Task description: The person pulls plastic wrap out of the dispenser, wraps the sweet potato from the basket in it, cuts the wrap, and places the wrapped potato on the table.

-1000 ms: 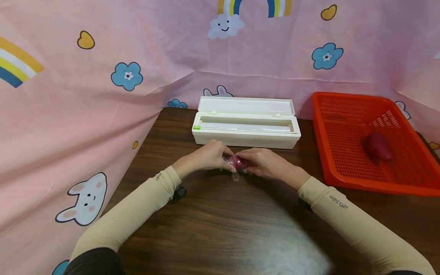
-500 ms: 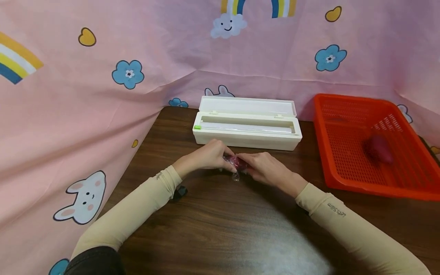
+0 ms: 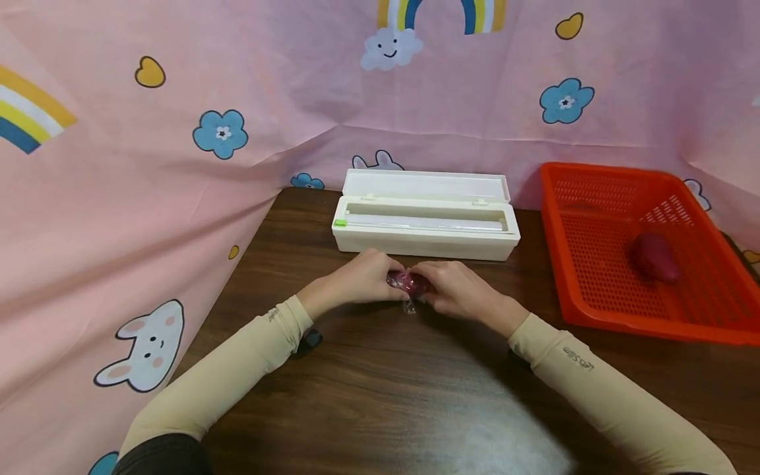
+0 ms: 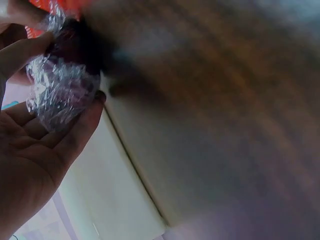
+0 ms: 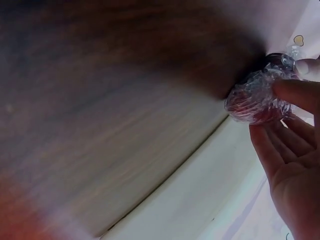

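Observation:
A purple-red sweet potato (image 3: 412,282) wrapped in crinkled cling film is held between both hands, low over the table in front of the film box. My left hand (image 3: 365,277) grips its left end with thumb and fingers. At the other end, my right hand (image 3: 460,290) holds it the same way, thumb pressing the film. Up close in the left wrist view the film on the sweet potato (image 4: 67,85) is bunched and shiny. The right wrist view shows the wrapped, rounded end of the sweet potato (image 5: 257,97). A loose tail of film hangs from its near side.
Behind the hands stands a white cling film box (image 3: 424,245), lid raised, with a film roll (image 3: 424,222) inside. To the right, a red plastic basket (image 3: 653,330) holds another purple-red sweet potato (image 3: 655,257). A patterned pink cloth (image 3: 463,99) hangs behind the brown table (image 3: 386,396).
My right hand has drawn in and turned slightly around its end of the sweet potato. The left fingers have shifted a little on the film. Both hands keep their hold.

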Demonstrator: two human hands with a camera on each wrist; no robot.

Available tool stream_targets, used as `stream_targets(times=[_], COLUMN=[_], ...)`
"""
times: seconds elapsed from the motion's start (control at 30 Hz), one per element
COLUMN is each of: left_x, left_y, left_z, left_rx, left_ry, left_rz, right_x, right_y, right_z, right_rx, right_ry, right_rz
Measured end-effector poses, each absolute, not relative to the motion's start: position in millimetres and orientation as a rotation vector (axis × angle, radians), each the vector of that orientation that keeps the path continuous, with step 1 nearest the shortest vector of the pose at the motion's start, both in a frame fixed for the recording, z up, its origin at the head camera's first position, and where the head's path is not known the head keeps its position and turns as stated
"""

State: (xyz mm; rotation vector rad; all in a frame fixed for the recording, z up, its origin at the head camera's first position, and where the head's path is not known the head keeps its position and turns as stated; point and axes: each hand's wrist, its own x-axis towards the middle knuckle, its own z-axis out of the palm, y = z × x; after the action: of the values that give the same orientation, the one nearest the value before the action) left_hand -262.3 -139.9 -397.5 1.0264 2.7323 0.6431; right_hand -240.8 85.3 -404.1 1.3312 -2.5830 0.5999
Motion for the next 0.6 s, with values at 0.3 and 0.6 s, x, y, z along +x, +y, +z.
stream_targets(times=[0.3, 0.6], left_x=[-253.5, -239.4], left_y=[-137.5, -146.6], left_z=[-398.1, -390.0], left_rx=[1.054, 1.02], left_ry=[2.766, 2.746], left_rz=[0.622, 0.592], right_x=[-222.4, -181.4], right_y=[95.4, 130.0], right_z=[-404.2, -401.0], right_rx=[1.212, 1.049], right_ry=[-2.678, -2.722], right_rz=[0.5, 0.443])
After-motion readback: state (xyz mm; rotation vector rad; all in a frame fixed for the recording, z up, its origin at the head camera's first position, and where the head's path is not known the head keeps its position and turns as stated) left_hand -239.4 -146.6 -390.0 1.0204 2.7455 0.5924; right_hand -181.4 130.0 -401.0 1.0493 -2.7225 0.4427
